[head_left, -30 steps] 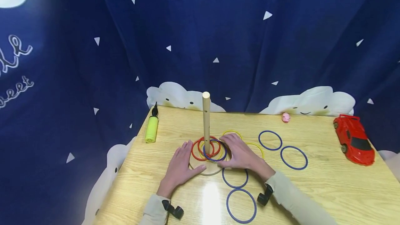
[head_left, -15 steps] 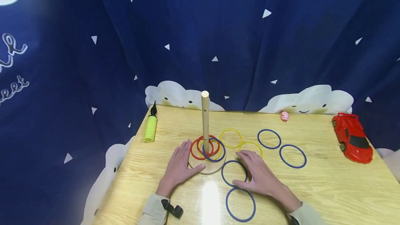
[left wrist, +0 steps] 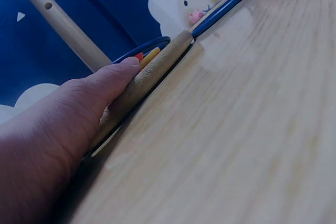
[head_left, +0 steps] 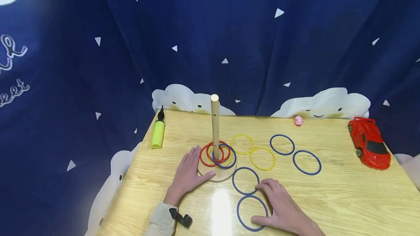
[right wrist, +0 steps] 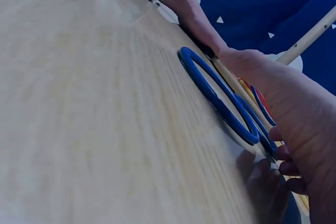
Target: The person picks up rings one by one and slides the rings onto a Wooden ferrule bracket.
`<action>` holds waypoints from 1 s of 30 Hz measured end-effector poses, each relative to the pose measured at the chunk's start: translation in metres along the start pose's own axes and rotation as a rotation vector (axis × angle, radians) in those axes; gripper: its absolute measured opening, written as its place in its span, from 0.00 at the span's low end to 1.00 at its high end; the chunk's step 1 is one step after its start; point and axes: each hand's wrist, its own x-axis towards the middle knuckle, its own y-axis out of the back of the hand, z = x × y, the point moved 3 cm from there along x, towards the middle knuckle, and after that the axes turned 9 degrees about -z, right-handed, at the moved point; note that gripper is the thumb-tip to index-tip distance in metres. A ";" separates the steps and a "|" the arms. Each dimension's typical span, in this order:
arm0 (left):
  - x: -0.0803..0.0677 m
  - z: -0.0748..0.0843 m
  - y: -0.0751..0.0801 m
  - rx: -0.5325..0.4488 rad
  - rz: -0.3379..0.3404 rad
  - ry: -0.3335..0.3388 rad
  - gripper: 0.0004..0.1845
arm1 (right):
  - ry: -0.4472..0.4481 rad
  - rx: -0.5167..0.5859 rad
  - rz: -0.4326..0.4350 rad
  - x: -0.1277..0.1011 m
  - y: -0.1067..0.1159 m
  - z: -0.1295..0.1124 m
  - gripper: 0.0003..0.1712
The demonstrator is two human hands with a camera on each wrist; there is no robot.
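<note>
A wooden peg [head_left: 215, 130] rises from a round base [head_left: 213, 176]. Red, yellow and blue rings lie in a loose pile around its foot, one blue ring [head_left: 236, 156] on top. My left hand [head_left: 187, 174] rests at the base's left side, fingers straight, thumb on the rim; in the left wrist view that thumb [left wrist: 110, 80] lies over the base edge. My right hand [head_left: 282, 207] hovers low with thumb and fingers spread, holding nothing. Its fingertips reach the near-middle blue ring [head_left: 233, 181], and its thumb overlaps the nearest blue ring [head_left: 237, 212].
Two yellow rings [head_left: 263, 169] lie flat right of the base, with two blue rings [head_left: 310, 174] farther right. A red toy car [head_left: 370, 145] stands at the right edge, a small pink pig [head_left: 298, 121] at the back, and a green hand pump [head_left: 158, 134] at the back left.
My right hand has drawn back from the rings at the peg toward the near right, over the two nearest blue rings. My left hand stays at the base.
</note>
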 end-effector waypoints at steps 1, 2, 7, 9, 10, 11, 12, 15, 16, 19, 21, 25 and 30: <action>0.000 0.000 0.000 0.001 -0.001 0.001 0.66 | 0.006 -0.011 -0.003 -0.001 -0.001 -0.001 0.51; 0.000 0.000 0.000 0.002 -0.004 0.003 0.66 | 0.012 -0.022 -0.005 -0.003 -0.001 -0.002 0.51; 0.001 0.000 0.000 0.003 -0.015 0.008 0.66 | 0.014 -0.034 -0.024 -0.008 -0.004 -0.005 0.57; 0.000 0.000 0.000 0.000 -0.015 0.007 0.66 | 0.011 -0.024 -0.027 -0.010 -0.006 -0.006 0.60; 0.000 0.000 0.000 0.000 -0.015 0.006 0.66 | 0.015 -0.014 -0.022 -0.011 -0.006 -0.007 0.61; 0.000 0.001 0.000 0.001 -0.015 0.006 0.66 | 0.017 -0.006 -0.017 -0.012 -0.007 -0.008 0.62; 0.001 0.001 0.000 0.002 -0.014 0.005 0.66 | 0.025 -0.001 -0.012 -0.013 -0.008 -0.009 0.63; 0.001 0.001 0.000 0.007 -0.014 0.005 0.66 | 0.053 -0.005 0.009 -0.015 -0.011 -0.010 0.62; 0.001 0.001 0.000 0.008 -0.014 0.006 0.66 | 0.063 -0.009 0.018 -0.015 -0.011 -0.010 0.61; 0.002 0.001 0.001 0.009 -0.013 0.008 0.66 | 0.085 -0.035 0.018 -0.015 -0.012 -0.011 0.59; 0.001 0.002 0.002 0.008 -0.008 0.004 0.66 | 0.103 -0.042 0.019 -0.015 -0.012 -0.011 0.58; 0.001 0.002 0.001 0.015 0.010 -0.007 0.66 | 0.129 -0.036 0.018 -0.014 -0.014 -0.013 0.58; 0.001 0.001 0.000 0.024 0.008 -0.005 0.66 | 0.129 -0.037 0.029 -0.014 -0.016 -0.014 0.59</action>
